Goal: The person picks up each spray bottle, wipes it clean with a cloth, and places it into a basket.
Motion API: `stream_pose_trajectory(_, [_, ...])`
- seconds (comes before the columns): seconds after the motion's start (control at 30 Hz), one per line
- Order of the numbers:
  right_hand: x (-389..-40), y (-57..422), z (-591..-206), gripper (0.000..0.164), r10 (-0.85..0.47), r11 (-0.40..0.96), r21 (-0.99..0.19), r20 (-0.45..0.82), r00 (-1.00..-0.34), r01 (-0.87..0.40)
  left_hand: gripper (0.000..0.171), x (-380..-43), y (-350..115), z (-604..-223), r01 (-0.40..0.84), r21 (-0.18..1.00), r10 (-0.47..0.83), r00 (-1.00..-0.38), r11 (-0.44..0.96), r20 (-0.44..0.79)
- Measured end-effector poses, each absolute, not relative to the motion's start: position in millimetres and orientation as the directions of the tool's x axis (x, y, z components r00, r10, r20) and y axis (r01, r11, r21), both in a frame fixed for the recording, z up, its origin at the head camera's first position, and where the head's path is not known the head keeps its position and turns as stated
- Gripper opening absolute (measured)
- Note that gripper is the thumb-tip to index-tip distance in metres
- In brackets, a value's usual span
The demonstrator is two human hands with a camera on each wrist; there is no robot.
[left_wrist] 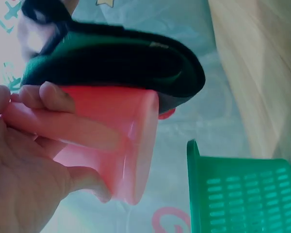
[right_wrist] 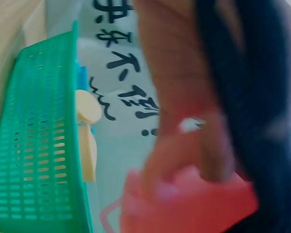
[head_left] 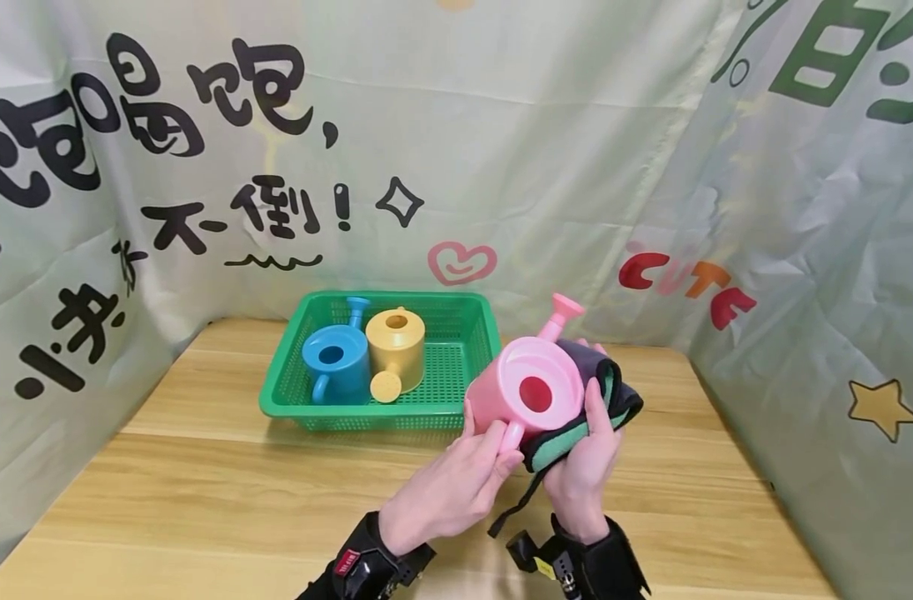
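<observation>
In the head view a pink watering can (head_left: 489, 398) is held up above the table, its top tilted toward me and its spout pointing up and away. My left hand (head_left: 443, 492) grips it by the handle. My right hand (head_left: 587, 471) holds a folded dark cloth (head_left: 627, 402) with green lining and black edging against the can's right side. A black strap hangs from the cloth. The left wrist view shows fingers around the handle of the pink can (left_wrist: 104, 107), with the cloth (left_wrist: 121, 60) lying along its side. In the right wrist view the strap (right_wrist: 266, 97) is blurred.
A green perforated basket (head_left: 441, 412) stands at the back of the wooden table (head_left: 202, 467), left of the hands. Inside it are a blue watering can (head_left: 349, 375) and a yellow watering can (head_left: 409, 362). A printed curtain (head_left: 546, 183) surrounds the table's back and sides.
</observation>
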State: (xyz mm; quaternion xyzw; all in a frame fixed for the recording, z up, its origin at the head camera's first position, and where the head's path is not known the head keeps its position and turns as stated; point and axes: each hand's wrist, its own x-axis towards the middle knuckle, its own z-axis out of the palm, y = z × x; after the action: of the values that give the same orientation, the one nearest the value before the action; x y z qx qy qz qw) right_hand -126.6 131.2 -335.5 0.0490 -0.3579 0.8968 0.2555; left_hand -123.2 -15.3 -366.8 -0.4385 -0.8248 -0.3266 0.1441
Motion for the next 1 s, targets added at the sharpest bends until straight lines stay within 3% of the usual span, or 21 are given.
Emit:
stream_pose_trajectory(0.17, [-124.7,113.3,-342.4,0.045,0.573,-0.492,-0.551,0.378,-0.727,-0.674,0.027,-121.6,-12.3,-368.3,0.803,0.476,0.600,-0.588,0.358,0.542])
stream_pose_trajectory(0.27, [-124.5,108.3,-344.6,0.046,0.607,-0.449,-0.542,0.398,-0.688,-0.710,0.028,-121.1,-11.7,-369.0,0.801,0.481,0.589,-0.592,0.355,0.550])
stream_pose_trajectory(0.4, [-125.4,112.7,-343.7,0.045,0.580,-0.431,-0.583,0.407,-0.706,-0.689,0.029,-121.7,-13.7,-367.8,0.807,0.473,0.597,-0.584,0.354,0.550])
stream_pose_trajectory(0.57, [-126.9,129.6,-339.3,0.042,0.453,-0.482,-0.667,0.365,-0.813,-0.568,0.029,-122.9,-17.1,-365.3,0.832,0.436,0.610,-0.551,0.344,0.570])
stream_pose_trajectory(0.67, [-126.8,132.9,-339.0,0.042,0.420,-0.504,-0.674,0.355,-0.835,-0.540,0.029,-122.3,-17.3,-365.5,0.830,0.447,0.604,-0.552,0.333,0.575])
stream_pose_trajectory(1.0, [-126.0,111.9,-347.0,0.047,0.550,-0.350,-0.606,0.485,-0.680,-0.715,0.024,-120.4,-13.1,-368.4,0.801,0.533,0.520,-0.588,0.271,0.619])
